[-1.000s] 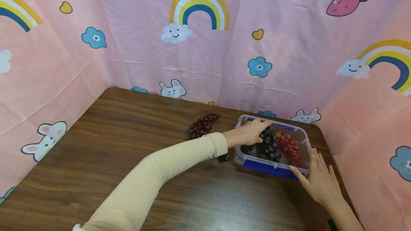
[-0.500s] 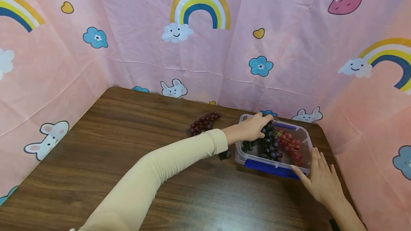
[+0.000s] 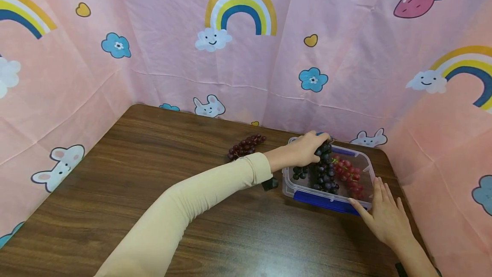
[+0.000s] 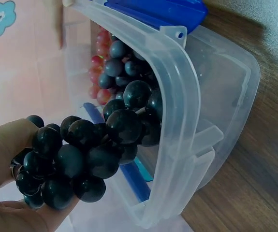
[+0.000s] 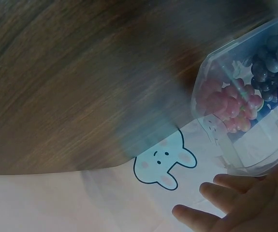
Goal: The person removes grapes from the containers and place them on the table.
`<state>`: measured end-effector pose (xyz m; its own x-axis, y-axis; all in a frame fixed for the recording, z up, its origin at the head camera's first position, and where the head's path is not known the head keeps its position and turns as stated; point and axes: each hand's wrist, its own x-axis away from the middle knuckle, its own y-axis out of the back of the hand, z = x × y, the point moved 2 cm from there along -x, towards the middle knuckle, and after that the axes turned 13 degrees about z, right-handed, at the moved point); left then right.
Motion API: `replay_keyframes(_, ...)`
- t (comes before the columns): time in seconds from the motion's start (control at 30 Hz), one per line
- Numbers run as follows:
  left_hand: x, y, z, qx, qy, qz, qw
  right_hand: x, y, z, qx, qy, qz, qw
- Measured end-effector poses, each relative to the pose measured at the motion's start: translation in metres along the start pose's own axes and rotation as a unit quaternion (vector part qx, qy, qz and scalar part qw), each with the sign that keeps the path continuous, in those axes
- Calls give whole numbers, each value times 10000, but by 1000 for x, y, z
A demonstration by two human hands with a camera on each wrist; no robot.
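Note:
My left hand (image 3: 305,151) grips a bunch of black grapes (image 4: 80,154) over the left part of a clear plastic box (image 3: 289,189) with blue latches. The lower end of that bunch hangs inside the rim in the left wrist view. Within the box lie a bunch of dark purple grapes (image 3: 326,178) and, to its right, a bunch of red grapes (image 3: 347,172). My right hand (image 3: 388,217) rests at the box's front right corner, its fingers extended along the right side and the thumb at the front rim. The left fingertips are partly hidden in the head view.
Another bunch of dark red grapes (image 3: 246,146) lies on the brown wooden table (image 3: 173,140), left of the box and behind my left forearm. A pink printed cloth (image 3: 250,67) hangs along the table's back and sides.
My left hand has risen slightly and shifted a little toward the back right with the black grapes. The right hand keeps its place at the box corner.

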<state>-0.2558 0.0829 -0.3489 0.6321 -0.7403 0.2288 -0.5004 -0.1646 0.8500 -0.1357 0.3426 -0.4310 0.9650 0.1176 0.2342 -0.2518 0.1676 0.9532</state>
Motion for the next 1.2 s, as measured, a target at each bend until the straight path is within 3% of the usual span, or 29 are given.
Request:
replay_keyframes(0.53, 20, 15, -2, 221, -156, -274, 9993, 1, -1, 1, -3, 6, -80, 10000)
replay_keyframes(1.2, 45, 25, 8, 410, 10, -383, 9984, 2, 0, 1, -100, -19, -10, 9999)
